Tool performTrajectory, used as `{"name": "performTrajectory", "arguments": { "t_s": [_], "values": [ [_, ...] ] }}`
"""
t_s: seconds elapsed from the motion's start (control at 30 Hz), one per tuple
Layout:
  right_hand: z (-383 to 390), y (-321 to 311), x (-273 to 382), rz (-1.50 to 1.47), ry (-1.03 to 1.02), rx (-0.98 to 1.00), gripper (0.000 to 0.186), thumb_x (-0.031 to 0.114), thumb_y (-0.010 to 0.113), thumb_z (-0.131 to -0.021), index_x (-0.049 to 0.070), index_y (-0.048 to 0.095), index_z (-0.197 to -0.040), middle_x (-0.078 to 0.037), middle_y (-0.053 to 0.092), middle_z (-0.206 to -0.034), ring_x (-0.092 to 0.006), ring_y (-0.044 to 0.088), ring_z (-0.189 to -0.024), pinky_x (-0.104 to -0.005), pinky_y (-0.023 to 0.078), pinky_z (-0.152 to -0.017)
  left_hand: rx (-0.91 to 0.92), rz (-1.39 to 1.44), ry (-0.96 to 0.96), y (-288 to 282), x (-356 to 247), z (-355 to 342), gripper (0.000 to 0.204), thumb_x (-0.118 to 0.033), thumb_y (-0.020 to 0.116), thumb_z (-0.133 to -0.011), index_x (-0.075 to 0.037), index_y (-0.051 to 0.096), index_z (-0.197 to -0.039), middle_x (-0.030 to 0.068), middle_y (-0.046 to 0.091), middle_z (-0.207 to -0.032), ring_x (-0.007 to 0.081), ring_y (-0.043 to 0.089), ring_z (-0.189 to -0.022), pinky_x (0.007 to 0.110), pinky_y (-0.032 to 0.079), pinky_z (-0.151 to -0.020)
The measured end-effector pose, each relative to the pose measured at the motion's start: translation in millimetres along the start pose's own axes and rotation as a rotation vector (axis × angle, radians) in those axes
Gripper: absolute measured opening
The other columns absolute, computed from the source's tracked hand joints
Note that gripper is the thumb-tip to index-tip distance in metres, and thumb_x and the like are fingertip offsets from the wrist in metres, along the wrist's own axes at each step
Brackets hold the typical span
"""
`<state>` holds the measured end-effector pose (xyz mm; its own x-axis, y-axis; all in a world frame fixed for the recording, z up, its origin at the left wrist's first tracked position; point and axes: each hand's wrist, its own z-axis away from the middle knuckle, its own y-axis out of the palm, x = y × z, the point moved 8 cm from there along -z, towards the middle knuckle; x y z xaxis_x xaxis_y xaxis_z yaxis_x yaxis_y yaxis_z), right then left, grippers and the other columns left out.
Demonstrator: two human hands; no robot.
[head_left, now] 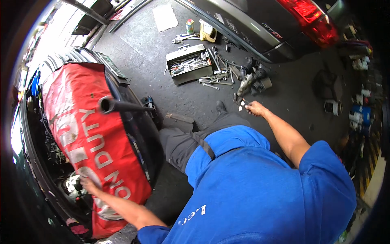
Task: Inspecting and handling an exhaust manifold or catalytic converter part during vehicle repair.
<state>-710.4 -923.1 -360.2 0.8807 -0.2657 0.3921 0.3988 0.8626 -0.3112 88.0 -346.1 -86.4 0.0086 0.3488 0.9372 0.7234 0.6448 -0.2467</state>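
My right hand [256,108] is closed around a small dark tool [240,100] with a bent, hook-like end, held out over the floor; small white bits show beside it, and its exact kind is unclear. On the left, my left hand [89,186] rests at the inner edge of a red fender cover [97,142] with large pale lettering. Its fingers look stretched out, with nothing visible in them. The cover drapes over the side of a dark car with its engine bay [61,162] exposed. A shiny part [74,184] lies right by those fingertips.
A black tube handle [126,106] rises from a floor jack [148,103] beside the car. Ahead stand an open metal toolbox [189,63], loose wrenches [217,79], a yellow jug [207,31], a can [189,26] and greasy parts [254,77]. A grey vehicle [260,28] stands far right.
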Motion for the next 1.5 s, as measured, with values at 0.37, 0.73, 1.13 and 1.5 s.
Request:
{"name": "performTrajectory", "arguments": {
  "t_s": [0.37,0.73,1.13,1.5],
  "values": [
    [-43.6,-79.6,-200.5,-0.386,0.112,-0.204,0.028,0.026,0.052,-0.097,0.003,0.064,-0.087,-0.003,0.059,-0.066,-0.0115,0.054,-0.052,-0.0281,0.042,-0.044,0.226,0.784,-0.977,-125.5,40.0,-8.7,0.063,-0.052,0.045,-0.093,0.003,0.060,-0.120,0.0270,0.066,-0.107,0.0424,0.064,-0.092,0.052,0.050,-0.083],
    [-49.2,-29.9,-193.7,-0.426,0.136,-0.101,0.027,0.026,0.051,-0.098,0.003,0.064,-0.095,-0.004,0.061,-0.071,-0.0110,0.053,-0.054,-0.0271,0.044,-0.046,0.868,1.429,0.247,-308.4,-357.3,242.2,0.047,-0.030,0.057,-0.089,0.004,0.055,-0.122,0.0233,0.058,-0.125,0.0387,0.053,-0.116,0.044,0.041,-0.100],
    [-124.4,-104.9,-72.8,-0.147,-0.135,-0.076,0.027,0.025,0.053,-0.096,0.002,0.067,-0.097,-0.003,0.062,-0.070,-0.0117,0.054,-0.051,-0.0288,0.043,-0.045,1.516,2.089,-0.894,-366.4,-335.8,347.1,0.042,-0.039,0.052,-0.098,-0.005,0.057,-0.123,0.0083,0.067,-0.095,0.0179,0.064,-0.076,0.031,0.052,-0.065],
    [-194.5,-78.0,27.6,0.355,-0.674,0.125,0.046,0.042,0.061,-0.089,-0.004,0.065,-0.083,-0.010,0.063,-0.071,-0.0160,0.053,-0.064,-0.0351,0.044,-0.057,1.407,1.847,-0.914,-459.5,-338.6,530.8,0.032,-0.018,0.054,-0.093,-0.002,0.064,-0.119,0.0145,0.069,-0.092,0.0213,0.065,-0.078,0.035,0.050,-0.066]
  ]
}}
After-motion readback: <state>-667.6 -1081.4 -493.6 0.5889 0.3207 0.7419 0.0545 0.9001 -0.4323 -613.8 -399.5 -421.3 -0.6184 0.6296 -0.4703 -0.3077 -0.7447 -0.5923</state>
